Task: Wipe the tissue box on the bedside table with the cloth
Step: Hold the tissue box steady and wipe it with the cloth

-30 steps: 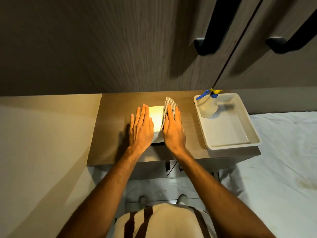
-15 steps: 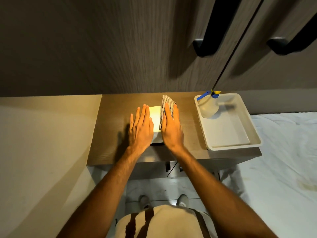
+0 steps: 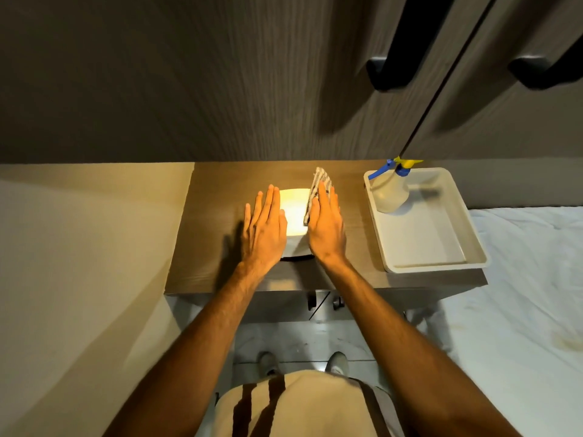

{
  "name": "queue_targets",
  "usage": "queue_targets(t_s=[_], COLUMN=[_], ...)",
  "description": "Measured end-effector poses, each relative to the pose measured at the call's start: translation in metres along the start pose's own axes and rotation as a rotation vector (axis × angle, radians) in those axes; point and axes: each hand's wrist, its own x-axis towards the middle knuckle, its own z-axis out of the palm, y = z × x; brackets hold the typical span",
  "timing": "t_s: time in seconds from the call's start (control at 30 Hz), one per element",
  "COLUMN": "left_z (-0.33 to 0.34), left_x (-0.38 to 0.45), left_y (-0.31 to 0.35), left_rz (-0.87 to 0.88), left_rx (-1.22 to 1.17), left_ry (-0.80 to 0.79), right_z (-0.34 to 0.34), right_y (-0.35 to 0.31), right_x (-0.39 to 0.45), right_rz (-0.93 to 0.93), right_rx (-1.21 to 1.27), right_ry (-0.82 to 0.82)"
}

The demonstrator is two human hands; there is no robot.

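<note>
The tissue box (image 3: 295,212) stands in the middle of the wooden bedside table (image 3: 208,222), its top glaring bright yellow-white under strong light. My left hand (image 3: 263,227) lies flat against the box's left side, fingers straight and together, holding nothing. My right hand (image 3: 326,227) presses a striped cloth (image 3: 319,182) flat against the box's right side. The cloth's far end sticks out beyond my fingertips. Most of the box's sides are hidden by my hands.
A white tray (image 3: 473,250) sits on the table's right end with a spray bottle (image 3: 391,190) with a blue and yellow nozzle in its far corner. Dark wardrobe doors with black handles (image 3: 391,67) rise behind. A white bed (image 3: 520,310) lies to the right.
My right hand with the cloth has slid slightly left and away along the box's right side. My left hand has stayed in place.
</note>
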Motion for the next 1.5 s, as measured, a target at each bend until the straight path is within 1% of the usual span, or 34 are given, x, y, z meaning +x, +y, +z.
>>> queue_targets(t_s=[0.03, 0.07, 0.13, 0.17, 0.2, 0.27, 0.3, 0.37, 0.4, 0.47, 0.5, 0.53, 0.57, 0.63, 0.7, 0.77, 0.8, 0.87, 0.93, 0.97, 1.0, 1.07, 1.13, 1.27, 1.3, 1.33, 1.37, 1.43, 1.5], left_z=[0.0, 0.001, 0.001, 0.001, 0.001, -0.001, -0.001, -0.002, -0.003, -0.003, -0.003, -0.002, -0.002, -0.003, -0.004, -0.005, -0.005, -0.006, -0.008, -0.008, -0.008, -0.009, -0.009, -0.011, -0.01, -0.009, -0.008, -0.008, -0.009], left_x=[0.0, 0.0, -0.001, -0.002, -0.002, -0.001, -0.001, 0.0, 0.0, -0.001, -0.002, -0.002, -0.002, -0.002, -0.004, -0.004, -0.004, -0.004, -0.004, -0.003, -0.004, -0.005, -0.007, -0.004, -0.003, -0.003, -0.003, -0.002, 0.0], left_y=[0.0, 0.001, 0.001, 0.001, 0.0, -0.003, -0.004, -0.004, -0.002, 0.002, 0.004, 0.005, 0.005, 0.004, 0.004, 0.003, 0.003, 0.005, 0.007, 0.008, 0.009, 0.008, 0.005, 0.004, 0.005, 0.004, 0.004, 0.003, 0.001], left_rz=[-0.005, -0.013, -0.006, 0.007, 0.017, 0.023, 0.026, 0.029, 0.021, 0.0, -0.009, -0.02, -0.027, -0.018, -0.001, -0.003, -0.004, -0.011, -0.026, -0.029, -0.031, -0.018, 0.016, 0.012, 0.01, 0.007, 0.003, 0.001, 0.001], left_rx=[-0.002, -0.011, -0.027, -0.033, -0.045, -0.045, -0.025, -0.014, -0.028, -0.056, -0.068, -0.076, -0.082, -0.08, -0.091, -0.081, -0.062, -0.057, -0.08, -0.086, -0.087, -0.065, -0.046, 0.006, 0.021, 0.019, 0.012, 0.01, 0.038], left_ry=[-0.003, -0.007, -0.006, -0.004, -0.002, -0.003, -0.004, -0.005, -0.003, -0.003, -0.006, -0.01, -0.016, -0.03, -0.027, -0.023, -0.02, -0.012, -0.013, -0.016, -0.021, -0.037, -0.049, -0.063, -0.061, -0.057, -0.054, -0.059, -0.084], right_z=[0.001, 0.001, 0.001, 0.002, 0.003, 0.005, 0.004, -0.002, -0.004, -0.004, -0.002, 0.001, 0.004, 0.01, 0.012, 0.011, 0.008, 0.001, 0.0, 0.002, 0.005, 0.01, 0.015, 0.011, 0.007, 0.004, 0.001, -0.004, -0.013], right_y=[0.003, 0.006, 0.01, 0.009, 0.006, -0.004, -0.008, -0.012, -0.011, -0.008, -0.006, -0.005, -0.002, 0.003, 0.0, -0.006, -0.008, -0.007, -0.005, -0.003, 0.0, 0.003, 0.001, -0.008, -0.008, -0.006, -0.004, 0.0, 0.009], right_x=[-0.014, -0.028, -0.05, -0.053, -0.047, -0.024, -0.01, 0.014, 0.018, 0.009, -0.004, -0.02, -0.037, -0.061, -0.047, -0.016, -0.001, 0.019, 0.013, 0.002, -0.013, -0.043, -0.05, -0.003, 0.01, 0.021, 0.029, 0.041, 0.049], right_rz=[0.009, -0.039, -0.255, -0.377, -0.463, -0.53, -0.527, -0.437, -0.353, -0.153, -0.096, -0.088, -0.125, -0.268, -0.379, -0.433, -0.432, -0.344, -0.194, -0.149, -0.147, -0.257, -0.371, -0.462, -0.46, -0.422, -0.339, -0.097, 0.154], right_rx=[0.015, -0.026, -0.212, -0.316, -0.369, -0.406, -0.425, -0.424, -0.355, -0.105, -0.012, 0.02, -0.009, -0.17, -0.284, -0.337, -0.357, -0.302, -0.141, -0.088, -0.091, -0.224, -0.326, -0.432, -0.449, -0.427, -0.351, -0.081, 0.148], right_ry=[0.03, 0.045, -0.001, -0.043, -0.08, -0.13, -0.155, -0.177, -0.171, -0.11, -0.067, -0.027, -0.002, -0.02, -0.076, -0.145, -0.171, -0.177, -0.111, -0.073, -0.044, -0.027, -0.059, -0.133, -0.157, -0.174, -0.178, -0.138, -0.044])
